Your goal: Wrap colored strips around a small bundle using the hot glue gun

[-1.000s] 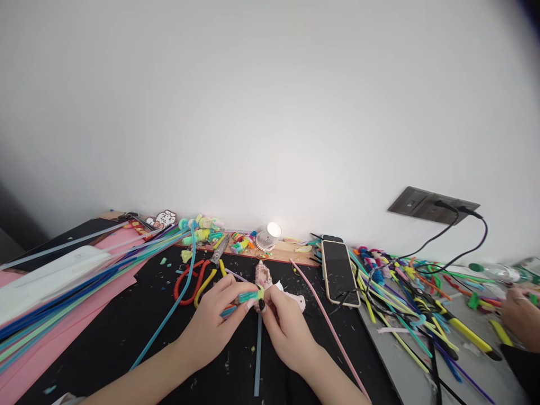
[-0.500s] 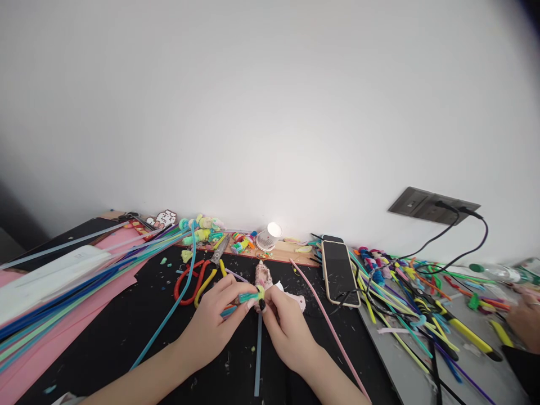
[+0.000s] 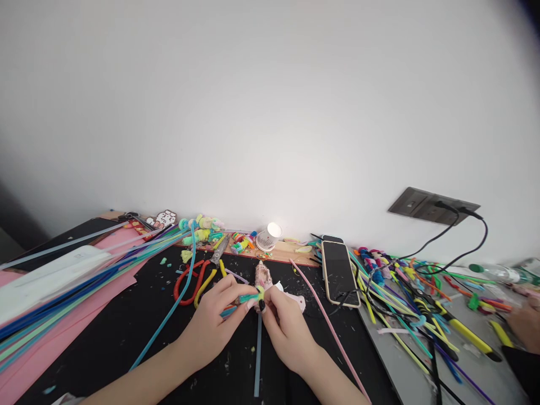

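Note:
Between my hands is a small teal and yellow fuzzy piece [image 3: 248, 297] with a dark part at its right end. My left hand [image 3: 221, 315] has its thumb and forefinger closed on the piece's teal side. Pinched at the yellow and dark end is my right hand [image 3: 287, 323]. Just behind the fingertips lies a pinkish, stained glue-gun-like tool [image 3: 263, 274], partly hidden by my hands. A translucent blue stick [image 3: 258, 360] lies below them on the black mat [image 3: 160, 343].
Red-handled scissors [image 3: 184, 287] and a long blue stem [image 3: 169, 315] lie left. A white cup [image 3: 269, 236] stands behind; a phone [image 3: 341, 273] lies right. Colourful stems and yellow-black pliers [image 3: 468, 332] cover the grey surface. Another person's hand [image 3: 525, 323] is at far right.
The small fuzzy piece has tilted slightly between my fingers, and my hands have barely shifted. The other person's hand has moved slightly.

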`<state>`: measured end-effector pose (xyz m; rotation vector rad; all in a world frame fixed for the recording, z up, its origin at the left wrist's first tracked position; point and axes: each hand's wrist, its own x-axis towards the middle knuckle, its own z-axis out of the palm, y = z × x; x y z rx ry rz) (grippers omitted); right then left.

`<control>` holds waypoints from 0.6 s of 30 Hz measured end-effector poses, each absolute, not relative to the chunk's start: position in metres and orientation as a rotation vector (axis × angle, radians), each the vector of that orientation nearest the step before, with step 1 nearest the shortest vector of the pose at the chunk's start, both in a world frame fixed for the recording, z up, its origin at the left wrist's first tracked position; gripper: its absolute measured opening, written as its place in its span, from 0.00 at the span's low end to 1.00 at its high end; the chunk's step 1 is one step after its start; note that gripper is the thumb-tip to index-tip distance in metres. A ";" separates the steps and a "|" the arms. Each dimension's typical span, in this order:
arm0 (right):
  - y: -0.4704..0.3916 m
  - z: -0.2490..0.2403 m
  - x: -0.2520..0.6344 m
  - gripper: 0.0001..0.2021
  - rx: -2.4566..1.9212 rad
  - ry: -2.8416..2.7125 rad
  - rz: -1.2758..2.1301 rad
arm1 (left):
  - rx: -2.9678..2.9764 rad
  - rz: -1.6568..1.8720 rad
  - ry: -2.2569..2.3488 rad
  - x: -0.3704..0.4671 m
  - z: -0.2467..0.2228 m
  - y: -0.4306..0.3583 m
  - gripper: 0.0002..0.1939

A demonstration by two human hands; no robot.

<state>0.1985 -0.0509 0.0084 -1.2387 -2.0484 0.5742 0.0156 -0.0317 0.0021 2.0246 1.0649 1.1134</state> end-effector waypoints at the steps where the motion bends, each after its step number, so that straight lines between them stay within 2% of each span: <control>1: -0.051 0.009 0.198 0.08 -1.237 -2.050 0.570 | 2.022 1.113 1.065 0.016 0.002 -0.032 0.09; 18: -0.051 0.011 0.200 0.08 -1.240 -2.062 0.594 | 1.959 1.111 1.063 0.017 0.004 -0.032 0.09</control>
